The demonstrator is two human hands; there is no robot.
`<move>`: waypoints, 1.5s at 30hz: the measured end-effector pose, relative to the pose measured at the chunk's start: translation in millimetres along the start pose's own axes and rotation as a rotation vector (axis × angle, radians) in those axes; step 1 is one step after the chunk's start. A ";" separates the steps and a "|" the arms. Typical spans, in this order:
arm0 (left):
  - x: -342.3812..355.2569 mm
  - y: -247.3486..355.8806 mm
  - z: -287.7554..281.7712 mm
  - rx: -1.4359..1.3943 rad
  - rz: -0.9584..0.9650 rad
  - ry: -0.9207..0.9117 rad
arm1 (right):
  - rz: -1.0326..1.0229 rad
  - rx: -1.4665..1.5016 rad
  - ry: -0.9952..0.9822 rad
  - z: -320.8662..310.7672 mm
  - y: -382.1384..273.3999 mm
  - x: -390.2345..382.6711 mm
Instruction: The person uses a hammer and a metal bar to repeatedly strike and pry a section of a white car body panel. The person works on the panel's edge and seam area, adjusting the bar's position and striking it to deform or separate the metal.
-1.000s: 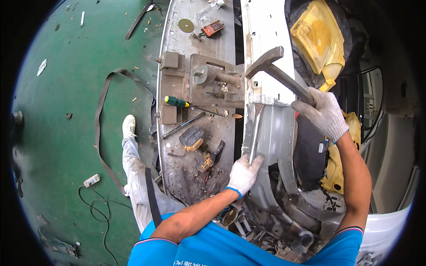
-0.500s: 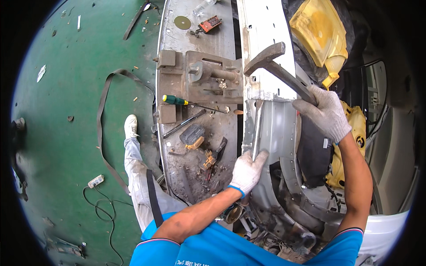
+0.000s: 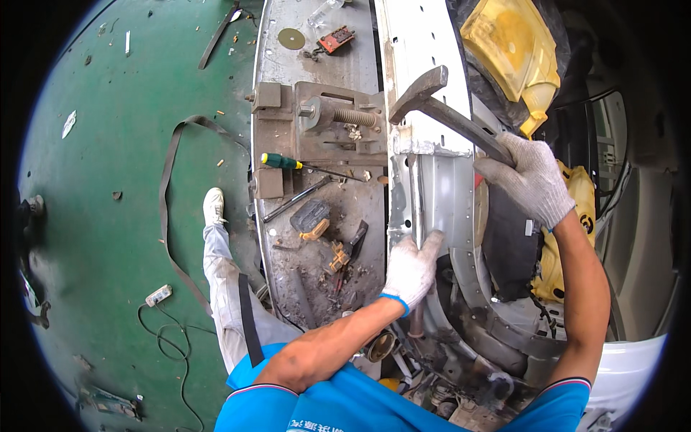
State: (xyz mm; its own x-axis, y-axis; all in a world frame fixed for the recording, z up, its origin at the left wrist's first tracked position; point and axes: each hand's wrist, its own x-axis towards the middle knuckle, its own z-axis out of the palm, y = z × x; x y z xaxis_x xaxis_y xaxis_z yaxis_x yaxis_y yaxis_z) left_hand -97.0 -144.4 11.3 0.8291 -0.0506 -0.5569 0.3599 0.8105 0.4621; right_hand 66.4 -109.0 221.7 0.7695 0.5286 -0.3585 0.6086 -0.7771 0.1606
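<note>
My right hand [image 3: 529,176]: clamped on hammer [image 3: 468,133], over white panel [image 3: 428,57] | my left hand [image 3: 412,270]: wrapped round bar [image 3: 417,194], over grey panel [image 3: 445,191], tip near white edge | done: bar placed, hammer up | left to do: can't tell

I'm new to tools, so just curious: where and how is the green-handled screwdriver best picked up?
The screwdriver is probably best gripped by its thick handle, coming from above on the left: that end lies nearest the green floor, while the thin shaft runs toward the white panel.
</note>
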 end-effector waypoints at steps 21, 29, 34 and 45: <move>10.9 -14.7 -11.2 0.005 0.043 -0.026 | -0.300 -0.761 -0.043 3.7 18.9 14.9; 9.2 -12.1 -10.5 0.023 0.046 -0.002 | -0.395 -0.541 0.119 -3.3 9.2 9.0; 7.5 -9.9 -11.0 -0.013 0.023 -0.020 | -0.278 -0.796 -0.059 6.9 13.2 17.7; 9.8 -10.3 -11.6 0.059 -0.033 -0.014 | -0.217 -0.714 -0.087 7.7 22.3 26.2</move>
State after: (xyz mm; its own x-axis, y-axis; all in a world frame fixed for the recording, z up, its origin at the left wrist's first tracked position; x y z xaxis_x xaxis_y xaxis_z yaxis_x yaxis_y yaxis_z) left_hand -97.6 -146.5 -6.9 0.8221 -0.0848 -0.5630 0.4113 0.7723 0.4842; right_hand 98.7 -115.1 208.8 0.6178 0.5928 -0.5165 0.7453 -0.2323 0.6249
